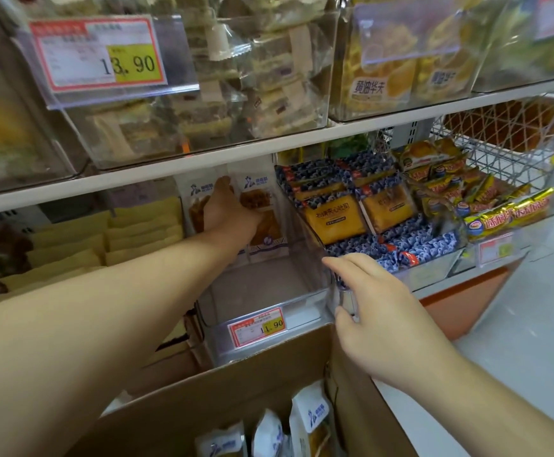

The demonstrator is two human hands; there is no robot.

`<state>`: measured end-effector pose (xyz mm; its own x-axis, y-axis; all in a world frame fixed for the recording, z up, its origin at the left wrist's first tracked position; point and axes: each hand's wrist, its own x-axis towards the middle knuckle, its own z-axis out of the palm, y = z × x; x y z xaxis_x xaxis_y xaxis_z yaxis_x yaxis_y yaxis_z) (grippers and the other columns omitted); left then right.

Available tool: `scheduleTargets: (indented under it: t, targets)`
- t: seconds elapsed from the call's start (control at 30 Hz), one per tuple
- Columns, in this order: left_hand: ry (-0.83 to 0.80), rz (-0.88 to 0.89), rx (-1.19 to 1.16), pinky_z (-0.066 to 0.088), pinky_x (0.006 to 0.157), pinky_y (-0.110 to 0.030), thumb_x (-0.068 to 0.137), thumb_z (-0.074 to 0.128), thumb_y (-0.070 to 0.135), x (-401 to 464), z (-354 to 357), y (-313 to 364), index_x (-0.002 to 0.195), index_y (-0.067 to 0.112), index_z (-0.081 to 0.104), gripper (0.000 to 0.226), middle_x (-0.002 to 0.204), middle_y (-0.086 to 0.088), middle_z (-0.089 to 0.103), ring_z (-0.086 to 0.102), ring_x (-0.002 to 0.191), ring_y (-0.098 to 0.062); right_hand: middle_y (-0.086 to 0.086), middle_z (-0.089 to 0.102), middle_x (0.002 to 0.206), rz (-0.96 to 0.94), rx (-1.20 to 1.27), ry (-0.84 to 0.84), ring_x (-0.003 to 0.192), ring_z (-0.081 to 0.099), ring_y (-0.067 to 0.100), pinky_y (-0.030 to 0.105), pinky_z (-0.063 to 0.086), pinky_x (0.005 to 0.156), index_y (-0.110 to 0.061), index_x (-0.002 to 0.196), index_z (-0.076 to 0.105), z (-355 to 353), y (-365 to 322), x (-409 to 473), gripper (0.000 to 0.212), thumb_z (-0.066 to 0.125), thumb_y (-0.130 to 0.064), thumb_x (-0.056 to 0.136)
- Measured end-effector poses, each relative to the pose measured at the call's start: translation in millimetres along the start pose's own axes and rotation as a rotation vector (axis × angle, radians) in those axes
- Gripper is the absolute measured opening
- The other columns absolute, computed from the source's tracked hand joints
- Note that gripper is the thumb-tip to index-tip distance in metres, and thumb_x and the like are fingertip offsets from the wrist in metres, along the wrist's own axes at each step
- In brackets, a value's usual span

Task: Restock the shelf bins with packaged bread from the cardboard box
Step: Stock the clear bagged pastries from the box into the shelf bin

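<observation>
soft, light bread packets [262,206] crush easily; left hand [226,206] presses them upright by the flat faces, fingers straight, while right hand [367,301] curls on the clear bin [302,311] corner.

The shelf bin [269,311] is clear, glossy plastic. Below it, the cardboard box [236,384] is matt brown, holding glossy film-wrapped bread packs [308,413]. Right of the bin, a white wire basket [499,140] looks metal.
</observation>
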<state>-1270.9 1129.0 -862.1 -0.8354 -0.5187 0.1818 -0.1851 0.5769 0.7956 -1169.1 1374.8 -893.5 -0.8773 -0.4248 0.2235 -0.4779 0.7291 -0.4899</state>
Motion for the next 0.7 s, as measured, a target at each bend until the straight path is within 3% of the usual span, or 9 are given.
scheduleTargets:
  t: [0.1, 0.17, 0.2, 0.3, 0.33, 0.43, 0.57, 0.7]
  targets:
    - [-0.036, 0.047, 0.010, 0.041, 0.091, -0.015, 0.087, 0.081, 0.022, -17.6, -13.3, 8.2, 0.162, 0.022, 0.026, 0.093, 0.157, -0.002, 0.046, 0.049, 0.139, -0.024, -0.022, 0.035, 0.158, 0.000, 0.002, -0.006, 0.146, 0.037, 0.001, 0.016, 0.032, 0.113, -0.033, 0.161, 0.034, -3.5, -1.6, 0.4, 0.068, 0.061, -0.021, 0.100]
    - [-0.072, 0.081, -0.003, 0.042, 0.080, -0.004, 0.086, 0.083, 0.023, -35.8, -25.6, 13.7, 0.162, 0.026, 0.026, 0.095, 0.159, 0.001, 0.045, 0.053, 0.133, -0.019, -0.018, 0.038, 0.158, 0.012, 0.003, -0.007, 0.146, 0.038, 0.006, 0.025, 0.037, 0.116, -0.033, 0.161, 0.034, -6.3, -5.8, -1.7, 0.066, 0.061, -0.024, 0.101]
    - [-0.095, 0.108, -0.008, 0.045, 0.077, -0.006, 0.084, 0.084, 0.024, -47.3, -32.3, 14.8, 0.161, 0.028, 0.029, 0.095, 0.157, 0.002, 0.047, 0.056, 0.130, -0.018, -0.016, 0.040, 0.157, 0.024, 0.004, -0.009, 0.145, 0.040, 0.008, 0.027, 0.039, 0.115, -0.032, 0.160, 0.035, -7.5, -9.0, -3.5, 0.064, 0.061, -0.027, 0.101]
    - [-0.211, 0.233, -0.041, 0.051, 0.105, -0.030, 0.078, 0.089, 0.032, -94.7, -53.9, 10.0, 0.155, 0.032, 0.041, 0.090, 0.148, 0.008, 0.056, 0.057, 0.131, -0.012, -0.013, 0.048, 0.146, 0.034, 0.029, -0.025, 0.132, 0.049, 0.007, 0.028, 0.045, 0.108, -0.032, 0.154, 0.042, -7.6, -22.7, -10.5, 0.057, 0.063, -0.029, 0.100]
    - [-0.255, 0.257, -0.067, 0.053, 0.105, -0.033, 0.079, 0.089, 0.031, -114.2, -63.7, 7.1, 0.153, 0.033, 0.044, 0.087, 0.144, 0.011, 0.058, 0.059, 0.128, -0.008, -0.013, 0.051, 0.141, 0.027, 0.038, -0.035, 0.127, 0.051, 0.006, 0.027, 0.045, 0.106, -0.032, 0.151, 0.045, -6.8, -28.1, -14.1, 0.055, 0.064, -0.029, 0.100]
    - [-0.359, 0.275, -0.115, 0.058, 0.091, -0.020, 0.082, 0.087, 0.020, -172.2, -102.9, -6.7, 0.146, 0.032, 0.052, 0.073, 0.131, 0.016, 0.063, 0.063, 0.113, 0.005, -0.011, 0.058, 0.128, -0.003, 0.060, -0.081, 0.111, 0.058, 0.003, 0.026, 0.050, 0.098, -0.030, 0.142, 0.056, -1.2, -43.1, -26.5, 0.048, 0.070, -0.029, 0.097]
    - [-0.434, 0.225, -0.013, 0.060, 0.089, -0.026, 0.082, 0.086, 0.026, -225.8, -154.6, -57.9, 0.132, 0.039, 0.059, 0.059, 0.120, 0.023, 0.067, 0.066, 0.106, 0.006, -0.011, 0.063, 0.123, -0.043, -0.001, -0.245, 0.106, 0.061, 0.005, 0.025, 0.051, 0.089, -0.029, 0.137, 0.061, 22.9, -56.5, -44.7, 0.044, 0.073, -0.028, 0.095]
    - [-0.491, 0.138, 0.140, 0.058, 0.091, -0.025, 0.080, 0.086, 0.036, -254.3, -186.2, -103.8, 0.132, 0.044, 0.058, 0.059, 0.115, 0.029, 0.065, 0.063, 0.103, 0.012, -0.008, 0.062, 0.137, -0.072, -0.141, -0.468, 0.121, 0.060, 0.012, 0.029, 0.052, 0.103, -0.028, 0.142, 0.060, 57.8, -59.7, -55.6, 0.050, 0.074, -0.022, 0.095]
